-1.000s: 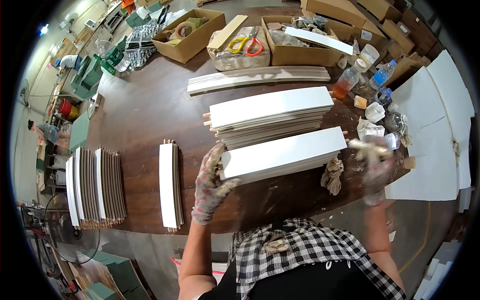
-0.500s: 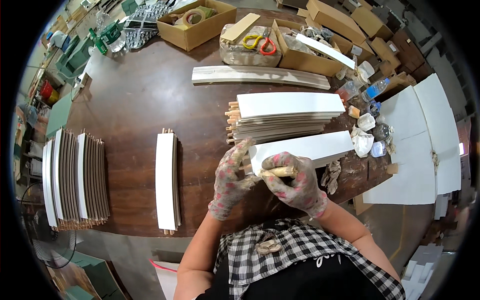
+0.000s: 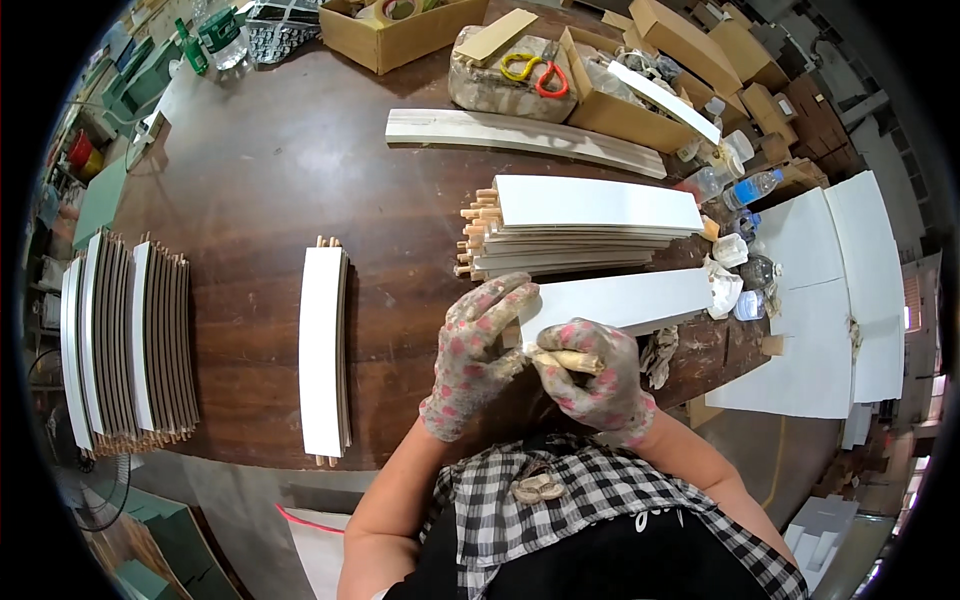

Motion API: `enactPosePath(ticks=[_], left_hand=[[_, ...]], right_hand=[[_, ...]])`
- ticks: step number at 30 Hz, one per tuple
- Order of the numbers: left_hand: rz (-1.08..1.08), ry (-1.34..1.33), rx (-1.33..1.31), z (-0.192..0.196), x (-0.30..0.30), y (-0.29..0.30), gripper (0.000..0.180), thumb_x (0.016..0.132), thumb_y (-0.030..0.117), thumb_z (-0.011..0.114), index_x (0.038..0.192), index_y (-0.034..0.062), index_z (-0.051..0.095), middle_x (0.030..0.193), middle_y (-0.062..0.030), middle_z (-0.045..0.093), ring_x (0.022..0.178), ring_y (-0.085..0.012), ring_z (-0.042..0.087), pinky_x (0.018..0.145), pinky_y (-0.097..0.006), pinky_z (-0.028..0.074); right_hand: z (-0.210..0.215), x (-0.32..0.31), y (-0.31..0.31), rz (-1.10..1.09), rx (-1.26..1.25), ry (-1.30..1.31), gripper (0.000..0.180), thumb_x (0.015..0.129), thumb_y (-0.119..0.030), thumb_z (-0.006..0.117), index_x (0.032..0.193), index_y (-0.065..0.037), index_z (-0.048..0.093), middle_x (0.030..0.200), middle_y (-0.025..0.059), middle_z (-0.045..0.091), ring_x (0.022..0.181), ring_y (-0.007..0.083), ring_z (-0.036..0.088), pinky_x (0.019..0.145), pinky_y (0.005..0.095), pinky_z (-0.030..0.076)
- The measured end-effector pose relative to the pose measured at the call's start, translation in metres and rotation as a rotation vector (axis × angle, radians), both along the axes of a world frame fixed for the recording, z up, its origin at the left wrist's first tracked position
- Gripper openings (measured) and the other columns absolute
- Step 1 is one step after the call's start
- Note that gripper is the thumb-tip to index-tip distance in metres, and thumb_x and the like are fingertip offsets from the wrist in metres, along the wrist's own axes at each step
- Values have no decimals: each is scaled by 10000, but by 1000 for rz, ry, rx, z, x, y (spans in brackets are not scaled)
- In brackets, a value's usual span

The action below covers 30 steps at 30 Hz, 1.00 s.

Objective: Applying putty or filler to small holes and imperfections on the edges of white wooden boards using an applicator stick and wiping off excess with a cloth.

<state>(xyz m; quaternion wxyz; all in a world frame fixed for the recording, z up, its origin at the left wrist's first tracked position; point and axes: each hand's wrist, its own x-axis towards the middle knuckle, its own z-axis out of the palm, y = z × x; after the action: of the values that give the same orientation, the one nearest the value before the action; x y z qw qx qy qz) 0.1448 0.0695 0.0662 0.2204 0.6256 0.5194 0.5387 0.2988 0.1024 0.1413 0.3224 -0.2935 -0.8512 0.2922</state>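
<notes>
Both of my hands wear pale gloves with pink spots. My left hand [image 3: 478, 350] is curled round the left end of a white slat [image 3: 620, 298], its fingers on the far corner and its thumb at the near one. My right hand [image 3: 598, 380] closes on a short tan stick-like piece [image 3: 577, 361], whose tip meets the slat's near left corner. What kind of piece it is I cannot make out. Just beyond lies a stack of white slats [image 3: 600, 205] with wooden dowels [image 3: 480, 222] sticking out of their left ends.
A small slat stack [image 3: 322, 350] and larger stacks [image 3: 130, 345] stand on edge at the left. Farther back lie a long pale board [image 3: 520, 138], scissors [image 3: 535, 75] on a wrapped block and cardboard boxes [image 3: 400, 40]. Bottles [image 3: 752, 188] and crumpled wrappers line the right edge.
The view has shifted slightly. My left fingers now bend over the slat's far corner instead of pointing up past it. My right hand keeps the tan piece at the near corner.
</notes>
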Motion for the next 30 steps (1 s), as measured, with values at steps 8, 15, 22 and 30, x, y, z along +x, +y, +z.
enactPosePath(ticks=[8,15,22,30], left_hand=[[20,-4,-14,-1,0,-2,606,656,169,791,1227,91,604,1252,-100,599,1196,-301,529,1005,-407,432],[5,24,-31,0,0,-2,605,664,172,800,1230,88,600,1256,-94,597,1207,-298,521,1003,-400,437],[5,8,-61,4,-1,-3,585,692,226,796,1226,82,602,1269,-112,583,1193,-302,534,990,-397,453],[0,17,-33,-2,-4,-3,644,705,392,776,1231,68,595,1261,-128,587,1196,-309,537,995,-396,451]], right_hand=[[0,2,-1,25,44,-12,181,734,-24,706,865,-52,584,738,84,646,633,229,659,562,308,525],[-2,1,-2,-3,82,11,159,758,-30,688,873,-52,580,727,77,644,602,213,651,552,302,526],[-8,6,-3,-47,100,103,201,757,-70,716,871,-86,552,734,46,648,605,162,649,547,292,537],[-19,34,4,-182,180,42,130,791,-89,675,854,-79,562,747,59,658,590,140,652,519,267,555]])
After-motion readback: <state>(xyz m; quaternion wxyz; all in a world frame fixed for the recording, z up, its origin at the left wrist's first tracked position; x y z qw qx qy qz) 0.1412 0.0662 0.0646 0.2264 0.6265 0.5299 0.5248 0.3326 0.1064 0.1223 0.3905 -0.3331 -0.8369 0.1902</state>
